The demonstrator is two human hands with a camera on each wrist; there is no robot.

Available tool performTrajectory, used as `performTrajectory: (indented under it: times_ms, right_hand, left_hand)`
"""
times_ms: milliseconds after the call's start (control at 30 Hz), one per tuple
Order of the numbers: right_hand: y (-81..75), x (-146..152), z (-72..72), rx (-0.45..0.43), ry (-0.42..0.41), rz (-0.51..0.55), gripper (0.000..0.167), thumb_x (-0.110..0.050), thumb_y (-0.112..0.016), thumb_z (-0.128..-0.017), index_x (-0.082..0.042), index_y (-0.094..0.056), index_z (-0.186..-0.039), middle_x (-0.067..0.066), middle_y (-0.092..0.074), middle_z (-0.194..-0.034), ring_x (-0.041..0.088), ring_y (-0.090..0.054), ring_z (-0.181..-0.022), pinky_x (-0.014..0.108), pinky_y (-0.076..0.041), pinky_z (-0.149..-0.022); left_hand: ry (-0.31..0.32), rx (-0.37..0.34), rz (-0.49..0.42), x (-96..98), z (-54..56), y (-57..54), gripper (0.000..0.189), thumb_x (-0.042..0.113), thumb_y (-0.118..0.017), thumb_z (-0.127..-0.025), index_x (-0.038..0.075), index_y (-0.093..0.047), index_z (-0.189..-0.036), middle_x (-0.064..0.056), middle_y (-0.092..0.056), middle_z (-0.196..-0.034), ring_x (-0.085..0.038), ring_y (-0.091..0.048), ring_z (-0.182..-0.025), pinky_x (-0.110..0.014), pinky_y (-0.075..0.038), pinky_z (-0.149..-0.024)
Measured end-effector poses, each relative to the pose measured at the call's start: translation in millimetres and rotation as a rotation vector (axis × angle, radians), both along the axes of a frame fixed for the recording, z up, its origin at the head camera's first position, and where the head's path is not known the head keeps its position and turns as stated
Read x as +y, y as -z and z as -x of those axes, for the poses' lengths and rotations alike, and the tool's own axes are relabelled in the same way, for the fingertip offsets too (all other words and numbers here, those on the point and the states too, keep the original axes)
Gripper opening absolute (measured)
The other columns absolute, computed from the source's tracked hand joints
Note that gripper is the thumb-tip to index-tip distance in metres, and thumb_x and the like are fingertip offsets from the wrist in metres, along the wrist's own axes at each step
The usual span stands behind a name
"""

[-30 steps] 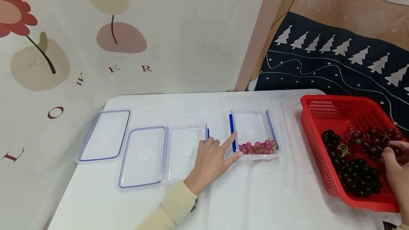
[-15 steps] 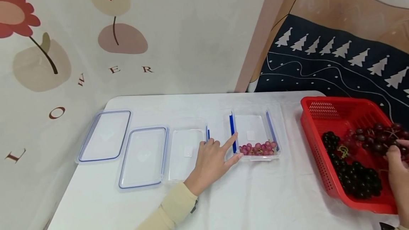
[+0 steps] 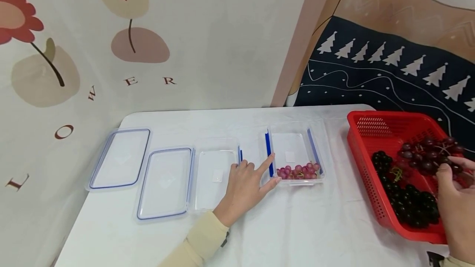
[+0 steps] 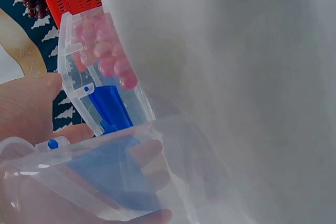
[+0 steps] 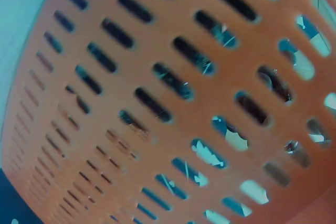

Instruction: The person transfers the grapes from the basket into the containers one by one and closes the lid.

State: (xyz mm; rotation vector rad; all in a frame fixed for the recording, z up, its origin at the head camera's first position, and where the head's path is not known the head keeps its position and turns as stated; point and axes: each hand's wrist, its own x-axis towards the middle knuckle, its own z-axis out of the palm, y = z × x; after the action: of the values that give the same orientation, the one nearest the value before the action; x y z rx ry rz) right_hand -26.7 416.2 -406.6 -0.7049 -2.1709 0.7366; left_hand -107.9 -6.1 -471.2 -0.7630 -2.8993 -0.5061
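My right hand pinches a bunch of dark red grapes over the right part of the red basket. A bunch of black grapes lies in the basket below it. Index finger and thumb of my left hand are stretched to the near left edge of a clear plastic box with blue side clips. Pink grapes line that box's near end. In the left wrist view, fingers show through the wall of a second clear box. The right wrist view shows only the basket's slotted wall; the hand is hidden there.
The second clear box stands on the white table, left of the box with pink grapes. Two blue-rimmed lids lie farther left. A printed cloth wall rises behind the table.
My right hand has lifted the dark red grapes a little and moved them slightly left over the basket. My left hand stays at the box edge.
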Motion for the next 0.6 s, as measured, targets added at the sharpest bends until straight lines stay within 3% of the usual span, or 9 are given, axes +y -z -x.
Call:
performTrajectory:
  times_ms: [100, 300, 467, 600]
  right_hand:
    - [0.8, -5, 0.4, 0.002, -0.016, 0.018, 0.036, -0.019, -0.052, -0.113, -0.016, -0.066, -0.145, -0.023, -0.048, -0.105, -0.012, -0.041, -0.065, 0.002, -0.033, -0.059]
    - [5.6, -10, 5.0, 0.09, -0.121, 0.014, 0.038, -0.016, -0.052, -0.113, -0.013, -0.063, -0.149, -0.03, -0.044, -0.116, -0.016, -0.051, -0.093, -0.003, -0.038, -0.079]
    - [0.1, -19, 11.7, 0.115, -0.179, -0.093, 0.035, -0.011, -0.056, -0.11, 0.004, -0.066, -0.14, -0.035, -0.038, -0.12, -0.017, -0.047, -0.097, -0.002, -0.037, -0.079]
    - [-4.5, -30, 15.5, 0.127, -0.203, -0.18, 0.031, -0.007, -0.06, -0.108, 0.008, -0.069, -0.133, -0.037, -0.033, -0.119, -0.02, -0.044, -0.097, -0.003, -0.035, -0.079]
  left_hand:
    - [0.004, 0.008, 0.0, 0.2, 0.1, 0.3, 0.075, 0.068, -0.055, -0.107, 0.029, -0.043, -0.17, -0.013, -0.077, -0.102, -0.034, -0.067, -0.108, -0.057, -0.05, -0.095]
    - [0.019, 0.022, -0.005, 1.2, 0.8, -1.7, 0.074, 0.067, -0.055, -0.108, 0.029, -0.044, -0.17, -0.014, -0.077, -0.101, -0.035, -0.067, -0.108, -0.058, -0.051, -0.095]
    - [0.008, 0.027, 0.001, 0.8, 1.1, -2.5, 0.073, 0.066, -0.056, -0.108, 0.029, -0.044, -0.17, -0.014, -0.078, -0.103, -0.036, -0.068, -0.109, -0.057, -0.051, -0.095]
    - [0.005, 0.025, 0.004, -0.4, -0.3, -2.8, 0.073, 0.067, -0.055, -0.108, 0.029, -0.044, -0.17, -0.014, -0.077, -0.103, -0.035, -0.068, -0.108, -0.058, -0.051, -0.095]
